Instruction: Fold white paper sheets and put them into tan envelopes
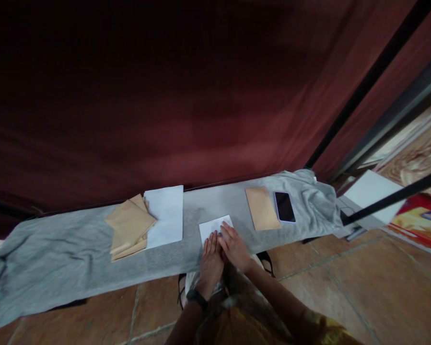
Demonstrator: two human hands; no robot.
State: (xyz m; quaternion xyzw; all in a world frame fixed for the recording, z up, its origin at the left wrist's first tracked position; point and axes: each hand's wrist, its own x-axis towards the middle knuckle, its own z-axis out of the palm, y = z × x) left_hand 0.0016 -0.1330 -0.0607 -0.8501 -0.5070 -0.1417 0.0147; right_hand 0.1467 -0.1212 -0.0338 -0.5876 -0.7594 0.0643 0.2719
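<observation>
A small white sheet of paper (208,228), which looks folded, lies on the grey cloth in front of me. My left hand (211,256) rests flat on its near part, fingers stretched forward. Beside it, my right hand (234,247) presses on the paper's right side with its fingers extended. The fingertips of both hands nearly meet, and they cover the paper's near edge. To the right lies a single brown envelope (262,208). On the left, a stack of white paper (167,215) sits next to a loose pile of brown envelopes (129,225).
Grey cloth (64,249) covers the long, narrow bench. A phone (285,207) lies dark-screened near its right end. Behind stands a dark red curtain-like surface (215,120). Black bars (366,91) and a red box (424,220) are at right, above the tiled floor (362,278).
</observation>
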